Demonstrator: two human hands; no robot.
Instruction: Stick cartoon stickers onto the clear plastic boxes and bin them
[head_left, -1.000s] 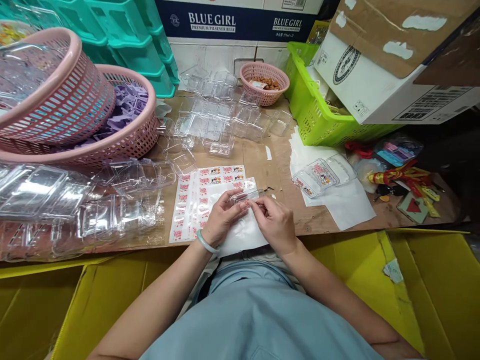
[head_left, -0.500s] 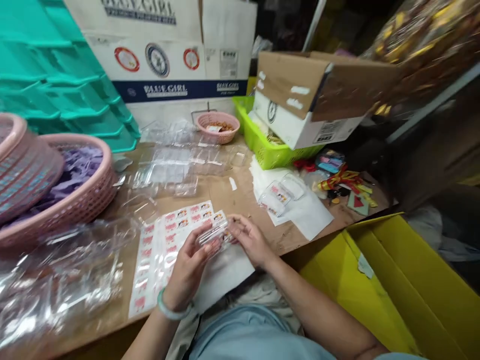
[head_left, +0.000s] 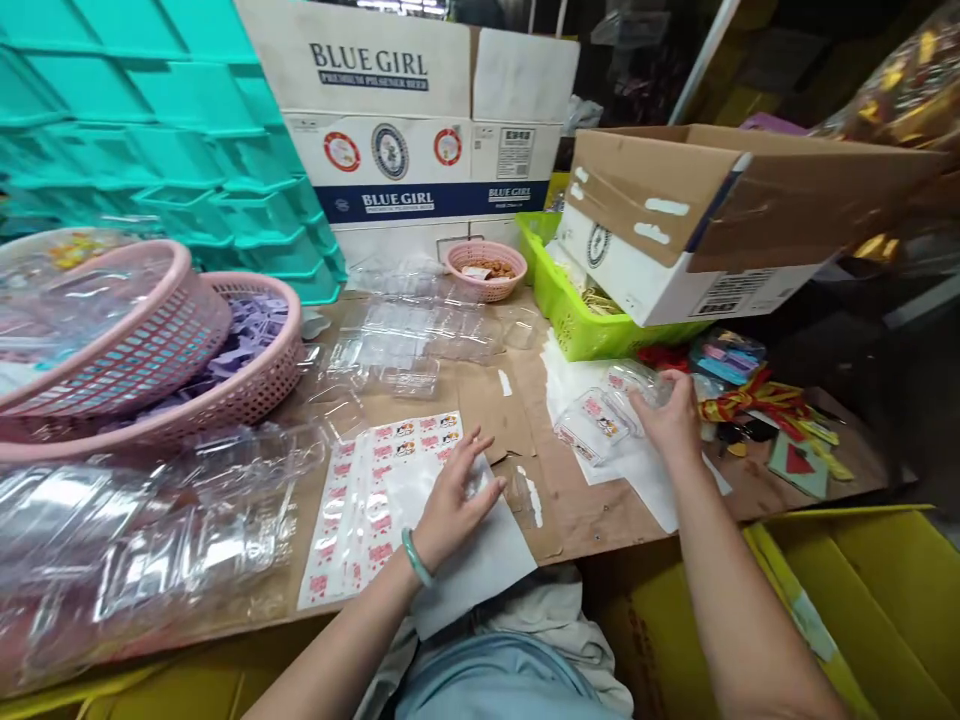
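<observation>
My left hand [head_left: 454,505] is open, fingers spread, over the white backing paper and sticker sheet [head_left: 382,470] with its red print and small cartoon figures. A jade-green bracelet rings that wrist. My right hand [head_left: 670,420] is over to the right, its thumb and fingers on a clear plastic box [head_left: 628,378] with a red-printed sticker. Directly beside it, another stickered clear plastic box [head_left: 596,422] lies on white paper [head_left: 654,495]. My right fingertips are partly hidden by the box and the hand itself.
Clear plastic boxes [head_left: 187,540] pile up at the left, with more at the back. Pink baskets [head_left: 277,375], a green basket [head_left: 581,335], an open carton [head_left: 652,200] and ribbon trinkets [head_left: 742,400] surround the work area. A yellow box [head_left: 862,590] stands below the table's right edge.
My right hand has carried the clear plastic box from between both hands to the paper at the right. My left hand has let go of it and spread its fingers. The view has shifted.
</observation>
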